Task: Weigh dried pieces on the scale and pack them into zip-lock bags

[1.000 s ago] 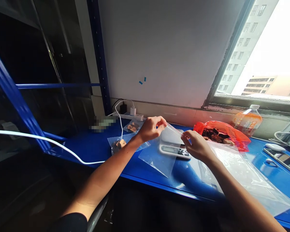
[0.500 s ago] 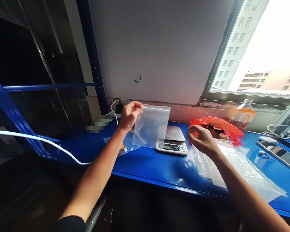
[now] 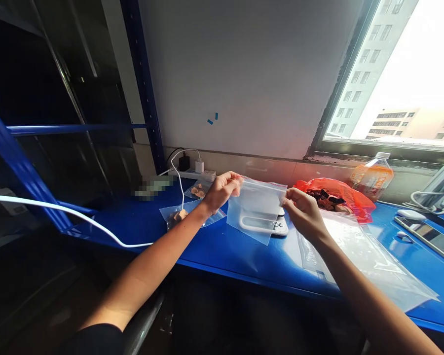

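A clear zip-lock bag hangs between my hands with nothing visible inside. My left hand pinches its upper left corner, by the red zip line. The fingers of my right hand are closed at its upper right edge. Behind the bag stands a white kitchen scale, mostly covered by the plastic. To the right, a red plastic bag lies open around dark and brown dried pieces. In front of it is a stack of clear bags.
Two small bags with brown pieces lie left of my left hand on the blue table. A white cable crosses the left side. An orange-labelled bottle and a phone are at right.
My left hand has moved right and slightly down with the zip-lock bag. My right hand has taken hold of the bag's other edge. The small filled bags at left show more fully.
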